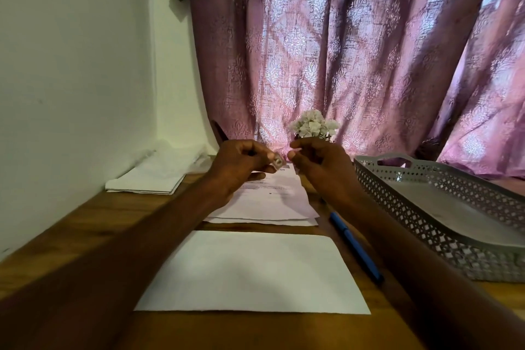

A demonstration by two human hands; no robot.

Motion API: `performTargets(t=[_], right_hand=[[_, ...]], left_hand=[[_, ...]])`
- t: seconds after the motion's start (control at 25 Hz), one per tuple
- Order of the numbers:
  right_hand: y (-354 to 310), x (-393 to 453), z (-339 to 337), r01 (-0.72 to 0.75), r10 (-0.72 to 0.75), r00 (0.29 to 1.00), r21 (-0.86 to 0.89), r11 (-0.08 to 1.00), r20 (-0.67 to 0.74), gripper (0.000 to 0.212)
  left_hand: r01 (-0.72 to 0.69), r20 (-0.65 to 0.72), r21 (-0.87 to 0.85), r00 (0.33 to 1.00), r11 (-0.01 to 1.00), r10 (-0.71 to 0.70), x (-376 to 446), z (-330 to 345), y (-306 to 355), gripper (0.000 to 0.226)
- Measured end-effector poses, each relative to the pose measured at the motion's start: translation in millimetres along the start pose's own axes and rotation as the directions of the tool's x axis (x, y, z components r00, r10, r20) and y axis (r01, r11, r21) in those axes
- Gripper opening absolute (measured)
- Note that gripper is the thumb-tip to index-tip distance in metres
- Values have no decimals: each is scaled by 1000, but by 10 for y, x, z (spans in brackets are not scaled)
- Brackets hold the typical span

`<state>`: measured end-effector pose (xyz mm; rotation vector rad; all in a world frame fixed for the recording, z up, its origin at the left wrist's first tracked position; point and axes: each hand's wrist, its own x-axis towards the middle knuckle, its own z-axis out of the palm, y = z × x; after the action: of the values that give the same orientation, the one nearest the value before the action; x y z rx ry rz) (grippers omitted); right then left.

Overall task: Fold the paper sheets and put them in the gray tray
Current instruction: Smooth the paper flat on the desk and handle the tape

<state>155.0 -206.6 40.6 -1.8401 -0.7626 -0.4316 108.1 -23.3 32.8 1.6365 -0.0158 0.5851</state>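
Note:
A folded white sheet (252, 273) lies on the wooden table in front of me. Beyond it a stack of printed paper sheets (272, 202) lies flat. Both hands are raised above the far end of that stack. My left hand (241, 165) pinches a small silvery object (277, 161) between thumb and fingertips. My right hand (318, 162) is beside it with fingers curled, thumb and forefinger close together; whether it touches the object I cannot tell. The gray perforated tray (420, 224) stands at the right with nothing in it.
A blue pen (355, 247) lies between the papers and the tray. A folded white cloth (153, 173) sits at the back left by the wall. White flowers (314, 125) stand behind my hands, in front of a pink curtain (355, 51).

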Motion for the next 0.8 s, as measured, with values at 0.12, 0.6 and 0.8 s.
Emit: performTargets(t=[0.12, 0.6, 0.8], right_hand=[[14, -39, 34, 13, -14, 997, 13, 1000, 72, 26], [109, 3, -43, -111, 105, 992, 88, 990, 70, 23], [172, 42, -112, -254, 254, 967, 97, 962, 13, 19]], left_hand=[[-51, 97, 103, 994, 993, 41, -31, 98, -25, 5], [32, -45, 279, 999, 960, -20, -13, 135, -43, 18], [-71, 48, 378, 997, 923, 57, 31, 11, -36, 31]])
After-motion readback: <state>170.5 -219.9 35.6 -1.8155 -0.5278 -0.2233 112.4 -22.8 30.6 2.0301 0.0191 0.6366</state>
